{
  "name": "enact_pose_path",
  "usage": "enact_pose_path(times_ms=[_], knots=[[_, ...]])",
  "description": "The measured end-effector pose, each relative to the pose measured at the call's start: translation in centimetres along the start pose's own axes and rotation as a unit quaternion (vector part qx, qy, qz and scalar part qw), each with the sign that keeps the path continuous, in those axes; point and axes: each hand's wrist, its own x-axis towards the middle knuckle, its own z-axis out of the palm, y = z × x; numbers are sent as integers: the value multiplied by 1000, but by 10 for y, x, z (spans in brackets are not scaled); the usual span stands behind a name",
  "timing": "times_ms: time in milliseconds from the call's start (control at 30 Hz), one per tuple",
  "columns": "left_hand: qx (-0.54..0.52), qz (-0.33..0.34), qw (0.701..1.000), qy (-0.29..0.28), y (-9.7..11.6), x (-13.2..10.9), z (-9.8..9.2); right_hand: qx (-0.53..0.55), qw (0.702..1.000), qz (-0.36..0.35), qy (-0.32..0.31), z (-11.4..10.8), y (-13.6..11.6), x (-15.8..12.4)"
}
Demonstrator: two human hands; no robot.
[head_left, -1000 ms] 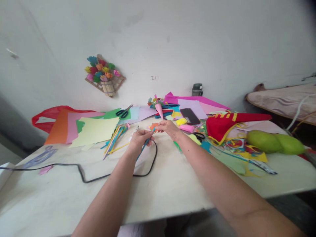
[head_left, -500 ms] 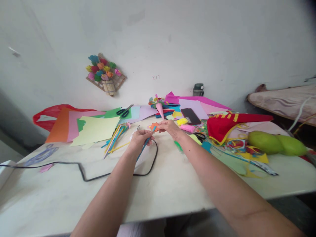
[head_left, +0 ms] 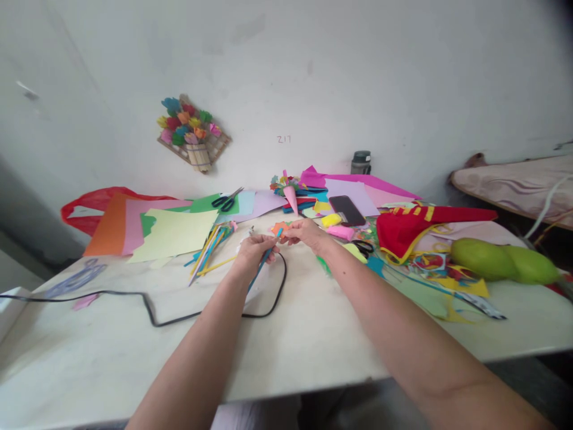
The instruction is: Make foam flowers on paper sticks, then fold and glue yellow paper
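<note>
Two bare hands come close together over the middle of the bench point(head_left: 308, 340) in the head view, the only view. The left hand point(head_left: 256, 253) is closed around a slim blue stick point(head_left: 256, 278), which slants up and away, its far tip poking out past the thumb. The right hand point(head_left: 305, 233) has its fingertips pinched together at the near right edge of a small orange paper piece point(head_left: 280, 227), just beyond that tip. Whether the stick touches the paper is hard to tell at this size.

Both things are held up near the bench's centre, beyond a loop of black cord point(head_left: 283, 286) and right of a bundle of coloured sticks point(head_left: 209, 248).

The stick looks light, probably rolled paper: stiff enough lengthwise, yet likely to dent if squeezed hard. A gentle grip close behind the tip should steer it best. The orange paper seems thin, light and easily creased, so a light pinch at its edge suits it, keeping its face unbent.
</note>
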Motion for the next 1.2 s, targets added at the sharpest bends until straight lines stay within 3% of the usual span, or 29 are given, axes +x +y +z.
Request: enact_pose_path(times_ms=[467,900,1200], knots=[[9,-6,1000,2,1,-2,2,-37,999,11,-8,-5,-8,-5],[3,-20,1000,-23,0,-1,0,-62,997,-44,-15,-2,-4,-2],[5,-25,999,-27,1,-3,1,-29,999,-34,-11,2,-8,-5]])
